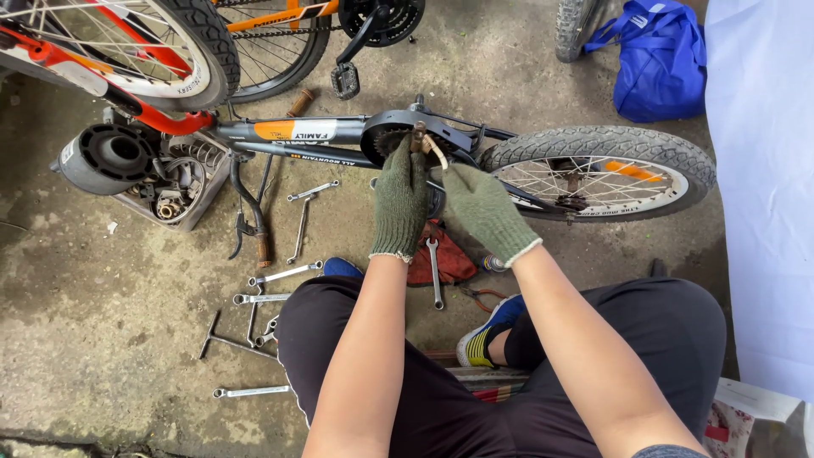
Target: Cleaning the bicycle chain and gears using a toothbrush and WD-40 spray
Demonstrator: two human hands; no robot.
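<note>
Spanners (280,276) lie scattered on the concrete at eight o'clock. At centre, the gloved left hand (400,199) closes around a rusty crank stub (418,136) on the small grey bicycle (339,140) lying at twelve; the gloved right hand (485,208) pinches a pale strap (437,153) beside it.

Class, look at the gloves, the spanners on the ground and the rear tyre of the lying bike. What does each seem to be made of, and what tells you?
Gloves on the left hand and right hand: knitted fabric, probably cotton, dull green with ribbed weave and pale cuffs.
Spanners: metal, likely plated steel, with a bright silvery shine.
Rear tyre: rubber by its look, matt grey-black with moulded knobbly tread.
</note>
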